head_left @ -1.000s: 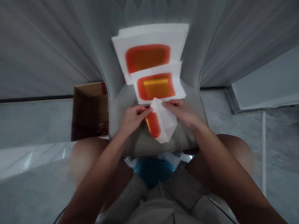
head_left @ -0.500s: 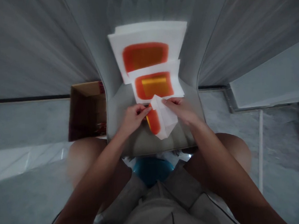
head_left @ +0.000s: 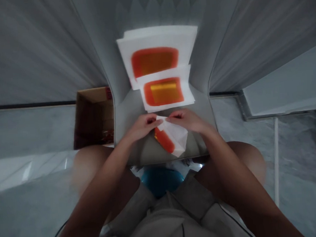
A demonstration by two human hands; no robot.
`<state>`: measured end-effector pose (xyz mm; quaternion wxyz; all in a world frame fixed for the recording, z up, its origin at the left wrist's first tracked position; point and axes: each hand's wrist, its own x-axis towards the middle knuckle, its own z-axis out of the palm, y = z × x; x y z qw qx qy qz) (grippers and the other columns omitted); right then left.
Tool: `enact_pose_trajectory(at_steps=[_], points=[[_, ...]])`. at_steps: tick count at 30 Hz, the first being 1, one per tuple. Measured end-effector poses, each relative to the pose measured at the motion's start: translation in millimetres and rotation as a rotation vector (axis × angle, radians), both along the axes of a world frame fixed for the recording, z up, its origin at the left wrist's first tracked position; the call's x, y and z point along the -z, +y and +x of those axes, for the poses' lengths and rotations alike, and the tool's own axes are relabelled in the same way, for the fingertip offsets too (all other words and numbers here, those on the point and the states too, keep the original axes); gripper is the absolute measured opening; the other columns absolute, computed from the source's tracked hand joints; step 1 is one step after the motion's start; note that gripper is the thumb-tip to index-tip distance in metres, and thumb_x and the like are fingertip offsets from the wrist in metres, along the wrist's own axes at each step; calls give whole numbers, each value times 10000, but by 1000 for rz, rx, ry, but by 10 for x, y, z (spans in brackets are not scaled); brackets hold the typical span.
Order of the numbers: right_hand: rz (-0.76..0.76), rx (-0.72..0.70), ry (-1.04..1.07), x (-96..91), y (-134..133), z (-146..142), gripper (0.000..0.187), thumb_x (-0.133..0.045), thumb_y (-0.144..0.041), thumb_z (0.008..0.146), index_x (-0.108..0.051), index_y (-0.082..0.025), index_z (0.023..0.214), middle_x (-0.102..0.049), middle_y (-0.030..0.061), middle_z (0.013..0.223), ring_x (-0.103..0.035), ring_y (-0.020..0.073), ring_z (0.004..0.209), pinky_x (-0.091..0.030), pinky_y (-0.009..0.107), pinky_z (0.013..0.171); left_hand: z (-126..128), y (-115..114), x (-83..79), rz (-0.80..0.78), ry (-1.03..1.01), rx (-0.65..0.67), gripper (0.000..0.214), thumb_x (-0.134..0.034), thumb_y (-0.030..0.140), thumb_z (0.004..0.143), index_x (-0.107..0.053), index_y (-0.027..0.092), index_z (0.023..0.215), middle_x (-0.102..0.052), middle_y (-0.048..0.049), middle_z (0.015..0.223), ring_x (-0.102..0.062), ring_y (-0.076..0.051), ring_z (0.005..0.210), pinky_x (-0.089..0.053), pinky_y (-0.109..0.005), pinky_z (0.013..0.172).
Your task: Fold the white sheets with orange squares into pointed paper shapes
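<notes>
- Between the two sets of fingertips: a small folded paper (head_left: pixel 177 136), white and creased into a pointed wedge. An orange-red patch (head_left: pixel 165 141) with a thin yellow edge shows on its left side.
- left hand (head_left: pixel 140 126): fingers curled, thumb and forefinger pinching the paper's top corner from the left.
- right hand (head_left: pixel 188 119): fingers pressed together, pinching the same corner from the right. The two pinches almost meet.
- The paper runs from the fingertips back toward the wrists, over the grey seat (head_left: pixel 134 150); cannot tell if it lies flat.
- Just beyond the fingertips: small sheet stack (head_left: pixel 163 91), white with an orange rectangle and gold centre.
- Farther out: larger sheet stack (head_left: pixel 155 58), same print.
- Left of the left knuckles: open cardboard box (head_left: pixel 93 116).
</notes>
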<state>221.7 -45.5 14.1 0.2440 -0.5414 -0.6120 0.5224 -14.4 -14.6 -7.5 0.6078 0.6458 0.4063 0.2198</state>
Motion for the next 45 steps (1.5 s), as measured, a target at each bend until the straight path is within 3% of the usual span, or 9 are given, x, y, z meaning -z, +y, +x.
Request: enact_pose_trajectory(at_steps=[4,8,12,17,24,28,35,40,45], points=[[204,139,-60,165,4,86,390,-641,-554,943,-767,-212,1081,-774,62,1006,-674,206,858,-522,324,771,-47,-64,99,82,39,-142,413,-717,595,858,-677,187,805,-645,2,732,-553,-133,658,-400,-258,615],[440,343,-290,346,-292,216,383,-547,-484,998,-742,-186,1138,-750,133,1073,-695,268,947,-551,433,903,-144,-285,195,129,100,-444,393,-709,575,833,-633,204,934,-662,2,768,-599,-158,686,-431,-275,644],[521,288,-292,497,-850,154,385,-506,-429,1029,-717,-187,1241,-740,163,1189,-704,304,1090,-575,467,975,-213,-625,226,110,168,-712,420,-698,540,809,-496,246,1030,-638,20,782,-633,-181,712,-474,-287,650],[612,294,-368,684,-1310,-14,383,-510,-412,1041,-703,-254,1331,-705,144,1330,-660,318,1238,-540,522,1084,-263,-982,201,169,269,-784,368,-675,485,863,-439,267,1044,-656,19,803,-679,-201,732,-485,-301,672],[699,262,-546,800,-1250,-203,341,-560,-366,1037,-743,-243,1297,-716,161,1249,-648,322,1182,-528,503,1051,-214,-1154,138,365,719,-676,215,-621,428,957,-604,256,1084,-710,-51,882,-678,-272,806,-383,-335,679],[730,255,-604,789,-1189,-279,338,-552,-357,1041,-743,-260,1302,-682,178,1324,-612,344,1242,-516,539,1061,-226,-1186,137,507,819,-632,233,-621,410,974,-697,251,1126,-660,-130,1257,-665,-279,928,-388,-341,688],[829,120,-640,803,-1103,-299,331,-522,-318,1057,-735,-171,1263,-590,203,1520,-506,343,1452,-433,552,1196,-550,-1176,236,796,778,-375,258,-579,268,1000,-734,209,1198,-610,-157,1311,-626,-303,1170,-512,-392,961],[868,31,-618,874,-1026,-281,338,-479,-275,1074,-716,-164,1289,-705,158,1394,-600,284,1376,-446,508,1210,-718,-1058,364,1015,648,-217,347,-545,178,992,-681,223,1309,-618,-140,1422,-590,-304,1311,-489,-469,1133],[901,5,-695,878,-1052,-257,337,-481,-260,1079,-704,-159,1310,-706,140,1409,-623,281,1351,-409,527,1226,-774,-970,502,1074,560,-58,521,-457,145,1017,-526,197,1531,-611,-114,1515,-558,-262,1427,-457,-472,1225]])
